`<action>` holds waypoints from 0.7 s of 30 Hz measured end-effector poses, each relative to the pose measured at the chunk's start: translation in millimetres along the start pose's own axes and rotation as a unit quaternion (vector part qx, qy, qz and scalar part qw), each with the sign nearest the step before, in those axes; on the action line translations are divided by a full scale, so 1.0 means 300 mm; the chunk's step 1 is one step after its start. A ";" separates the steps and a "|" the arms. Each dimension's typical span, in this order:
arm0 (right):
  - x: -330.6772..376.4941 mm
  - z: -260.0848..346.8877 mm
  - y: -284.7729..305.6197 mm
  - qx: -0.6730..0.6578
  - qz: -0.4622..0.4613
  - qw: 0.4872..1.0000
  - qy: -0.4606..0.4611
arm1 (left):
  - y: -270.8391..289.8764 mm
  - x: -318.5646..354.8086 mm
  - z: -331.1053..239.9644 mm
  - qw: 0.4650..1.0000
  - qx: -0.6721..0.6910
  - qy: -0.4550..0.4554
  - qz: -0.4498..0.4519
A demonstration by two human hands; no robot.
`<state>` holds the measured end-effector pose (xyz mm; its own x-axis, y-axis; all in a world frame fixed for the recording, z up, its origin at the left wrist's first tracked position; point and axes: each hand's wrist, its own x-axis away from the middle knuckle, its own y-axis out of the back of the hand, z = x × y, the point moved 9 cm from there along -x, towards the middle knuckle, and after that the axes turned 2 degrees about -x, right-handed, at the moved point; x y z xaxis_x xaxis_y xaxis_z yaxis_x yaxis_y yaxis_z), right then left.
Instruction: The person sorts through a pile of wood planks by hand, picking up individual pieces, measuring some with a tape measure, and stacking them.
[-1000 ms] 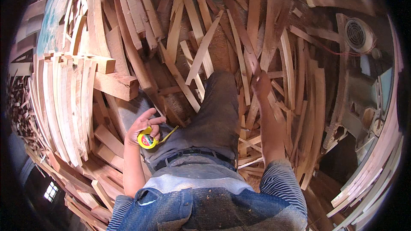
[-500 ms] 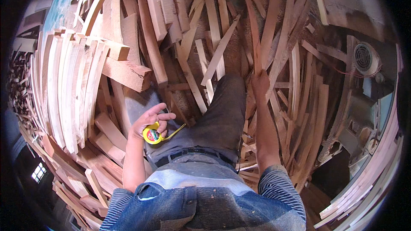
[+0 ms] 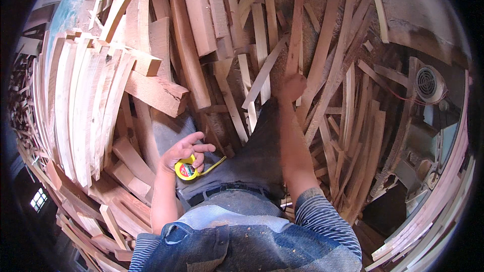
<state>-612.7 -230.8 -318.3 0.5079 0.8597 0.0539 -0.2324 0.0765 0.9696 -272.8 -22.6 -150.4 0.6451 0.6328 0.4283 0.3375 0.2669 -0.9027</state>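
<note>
Tape: a yellow tape measure (image 3: 186, 170) is held low at the person's left side, against the hip, with a short run of yellow blade (image 3: 216, 164) drawn out to the right of the case.
Left hand: the left hand (image 3: 182, 152) is curled round the tape from above; thumb and index finger are stretched out, the other fingers are wrapped loosely over the case.
Right hand: the right hand (image 3: 291, 86) is reached forward on a straight arm and is closed on a slat (image 3: 294, 35) that runs up and away from it; whether the fingers are fully wrapped round it cannot be told.
Slat: it is laid among other loose boards on the floor ahead, beside a pale diagonal strip (image 3: 265, 73) just left of the hand.
Left stack: curved pale staves (image 3: 83, 106) are seen stacked on edge well left of the tape, with a thick block (image 3: 157, 92) jutting out above the left hand.
Floor: offcuts are scattered on all sides.
Far right: a round fan (image 3: 427, 83) is seen well apart from both hands.
</note>
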 end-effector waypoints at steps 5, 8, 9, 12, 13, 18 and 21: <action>-0.124 -0.230 -0.081 -0.029 0.067 0.997 -0.014 | 0.007 0.000 -0.005 1.000 0.026 0.005 0.004; -0.126 -0.247 -0.146 -0.026 0.091 0.995 0.015 | 0.013 -0.011 -0.011 0.999 0.030 0.010 -0.012; -0.117 -0.234 -0.134 -0.012 0.090 0.995 0.029 | 0.018 -0.008 -0.009 0.999 0.032 0.007 -0.022; -0.130 -0.237 -0.145 -0.012 0.135 0.989 -0.055 | 0.018 -0.011 -0.011 0.999 0.026 0.006 -0.042; -0.127 -0.242 -0.155 -0.006 0.150 0.987 -0.058 | 0.016 -0.010 -0.009 0.999 0.025 0.005 -0.039; -0.144 -0.246 -0.175 -0.001 0.180 0.981 -0.069 | 0.004 -0.013 -0.019 0.999 0.016 0.002 -0.037; -0.142 -0.221 -0.124 0.026 0.175 0.975 -0.131 | -0.012 -0.010 -0.012 0.999 0.050 0.010 -0.017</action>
<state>-680.8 -236.8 -372.6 0.6013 0.6693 0.4364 -0.3912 -0.2296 0.8912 -273.6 -28.2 -148.2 0.6487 0.6078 0.4579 0.2899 0.3590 -0.8872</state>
